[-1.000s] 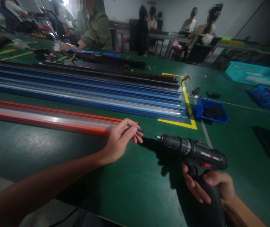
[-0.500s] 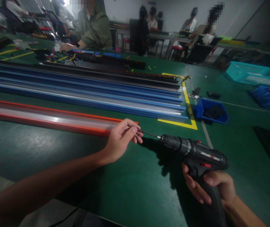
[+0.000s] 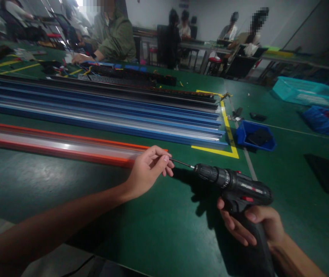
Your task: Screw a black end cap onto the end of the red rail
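One drill [image 3: 248, 188] and one thin bit [image 3: 180, 162] are held over the near right of the green table [image 3: 153, 234]. The drill is black, marked with red, its bit pointed left. Its handle is wrapped by the right hand [image 3: 265, 223]; the bit's left end is pinched by the left hand [image 3: 147, 173], the two hands apart. Beyond, one orange-edged strip [image 3: 66, 147] is laid at the left; farther right, two blue bins [image 3: 241, 134] and one turquoise bin [image 3: 294, 92] are set.

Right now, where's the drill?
In the head view, the drill is at lower right, in the right hand, its bit pinched by the left hand.
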A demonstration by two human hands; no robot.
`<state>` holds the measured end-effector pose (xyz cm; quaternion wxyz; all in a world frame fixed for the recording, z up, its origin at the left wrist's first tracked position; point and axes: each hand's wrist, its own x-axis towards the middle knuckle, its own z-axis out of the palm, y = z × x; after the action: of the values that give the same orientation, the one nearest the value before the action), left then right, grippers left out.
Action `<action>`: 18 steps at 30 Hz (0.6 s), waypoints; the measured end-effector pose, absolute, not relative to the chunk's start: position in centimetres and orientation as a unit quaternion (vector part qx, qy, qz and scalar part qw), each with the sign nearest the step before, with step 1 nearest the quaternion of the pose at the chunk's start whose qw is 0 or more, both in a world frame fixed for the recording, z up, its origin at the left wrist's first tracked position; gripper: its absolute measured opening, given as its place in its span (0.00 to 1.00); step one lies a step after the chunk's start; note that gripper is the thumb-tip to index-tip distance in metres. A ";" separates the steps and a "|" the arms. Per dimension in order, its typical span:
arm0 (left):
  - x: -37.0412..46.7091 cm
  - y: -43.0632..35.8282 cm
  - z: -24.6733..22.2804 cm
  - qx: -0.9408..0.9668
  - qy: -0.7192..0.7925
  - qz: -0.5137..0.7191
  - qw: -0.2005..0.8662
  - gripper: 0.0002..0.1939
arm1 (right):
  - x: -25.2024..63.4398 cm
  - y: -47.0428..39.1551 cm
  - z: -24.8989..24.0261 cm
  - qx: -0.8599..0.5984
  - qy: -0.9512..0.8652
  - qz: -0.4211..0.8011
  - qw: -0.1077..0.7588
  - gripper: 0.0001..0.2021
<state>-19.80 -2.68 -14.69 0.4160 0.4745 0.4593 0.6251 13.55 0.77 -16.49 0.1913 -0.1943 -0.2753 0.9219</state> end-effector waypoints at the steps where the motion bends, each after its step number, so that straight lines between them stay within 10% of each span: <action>1: -19.8 -2.7 -14.6 0.473 0.458 0.625 0.419 0.13 | 13.6 0.8 -16.4 -0.194 -0.276 0.922 0.188 0.24; 18: -20.5 -2.4 -14.0 0.436 0.400 0.646 0.482 0.31 | 14.0 0.4 -16.8 -0.182 -0.297 0.920 0.178 0.21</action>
<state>-20.48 -2.39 -14.03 0.4819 0.4362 0.3996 0.6464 14.00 0.43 -16.80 0.1785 -0.1824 -0.2967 0.9202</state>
